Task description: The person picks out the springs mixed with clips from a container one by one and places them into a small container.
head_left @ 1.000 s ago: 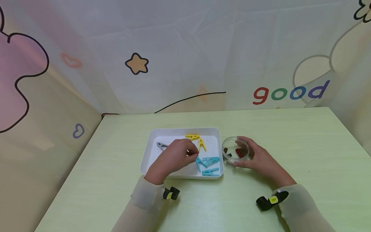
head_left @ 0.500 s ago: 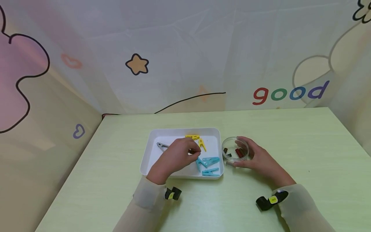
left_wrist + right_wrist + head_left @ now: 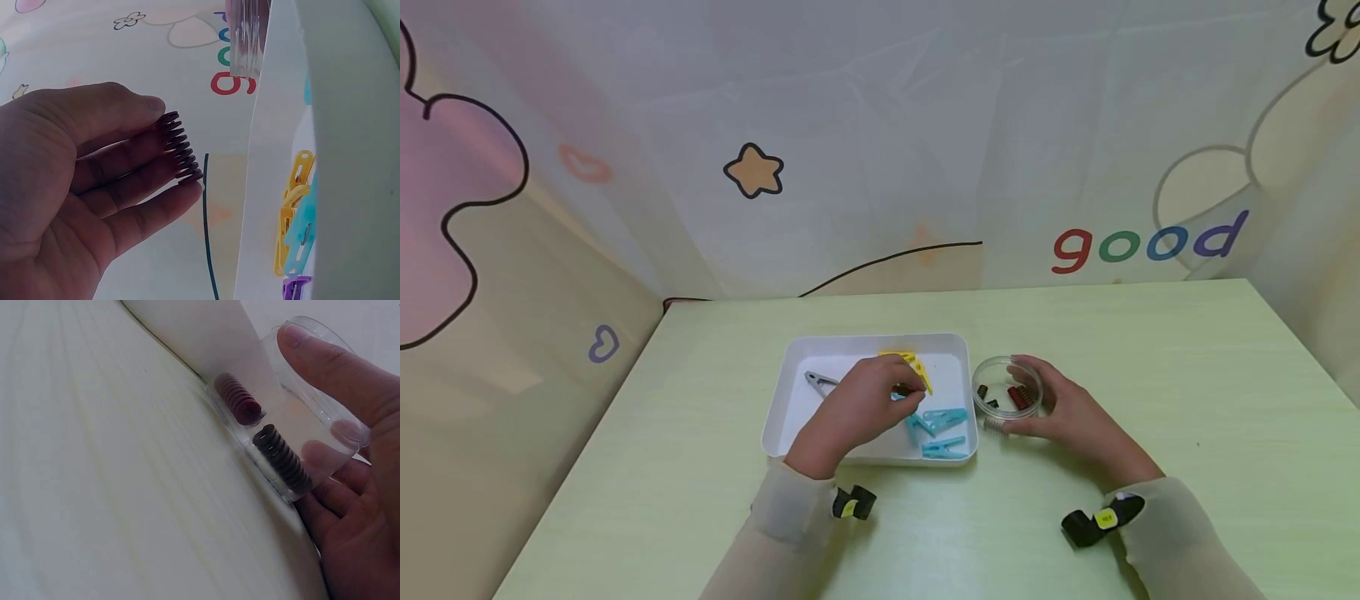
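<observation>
My left hand point(image 3: 868, 404) is over the white tray point(image 3: 782, 421). In the left wrist view its thumb and fingers pinch a dark reddish coil spring point(image 3: 181, 148). On the right, my right hand point(image 3: 1063, 412) grips a round clear plastic container point(image 3: 1004, 360) standing beside the tray. Through its wall, the right wrist view shows a red coil spring point(image 3: 237, 399) and a dark coil spring point(image 3: 282, 457). A silvery spring point(image 3: 993, 425) appears at the container's near side; whether it lies inside, I cannot tell.
Inside the tray are light-blue clothespins point(image 3: 945, 417), yellow clothespins point(image 3: 922, 377) and a grey clothespin point(image 3: 818, 382). Part of a purple clothespin point(image 3: 296, 289) shows in the left wrist view. The pale green table point(image 3: 1112, 333) ends at a printed backdrop.
My left hand has shifted slightly right above the tray, covering more of the yellow clothespins. The right hand keeps its grip on the container in the same place.
</observation>
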`<action>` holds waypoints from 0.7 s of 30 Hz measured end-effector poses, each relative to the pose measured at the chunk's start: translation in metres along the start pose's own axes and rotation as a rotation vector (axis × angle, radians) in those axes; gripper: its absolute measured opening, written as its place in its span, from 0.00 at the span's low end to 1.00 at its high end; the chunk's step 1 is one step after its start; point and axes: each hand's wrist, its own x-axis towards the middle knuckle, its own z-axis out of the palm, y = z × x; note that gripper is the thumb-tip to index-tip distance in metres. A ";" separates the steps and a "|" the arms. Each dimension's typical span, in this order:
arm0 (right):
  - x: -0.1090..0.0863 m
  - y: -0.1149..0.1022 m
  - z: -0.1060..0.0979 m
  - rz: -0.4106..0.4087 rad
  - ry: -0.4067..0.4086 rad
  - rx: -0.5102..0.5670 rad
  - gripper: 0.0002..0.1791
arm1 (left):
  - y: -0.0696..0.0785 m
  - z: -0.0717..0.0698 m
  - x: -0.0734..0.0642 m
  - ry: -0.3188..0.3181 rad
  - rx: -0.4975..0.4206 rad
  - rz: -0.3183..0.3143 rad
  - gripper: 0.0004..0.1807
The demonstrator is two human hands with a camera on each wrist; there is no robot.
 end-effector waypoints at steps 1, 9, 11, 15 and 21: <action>0.000 0.000 0.000 -0.001 0.001 -0.002 0.56 | 0.000 0.000 0.000 0.002 -0.001 -0.003 0.08; -0.003 -0.001 -0.002 -0.009 0.000 -0.011 0.55 | 0.003 -0.001 0.001 0.047 -0.012 0.034 0.07; -0.003 -0.002 -0.002 -0.007 0.000 -0.011 0.55 | 0.004 0.000 0.002 0.055 -0.019 0.042 0.07; -0.003 -0.003 -0.001 -0.010 -0.001 -0.010 0.55 | 0.006 0.000 0.004 0.061 -0.028 0.037 0.07; -0.002 -0.001 0.000 -0.009 0.002 -0.012 0.55 | 0.007 0.001 0.006 0.079 -0.036 0.021 0.07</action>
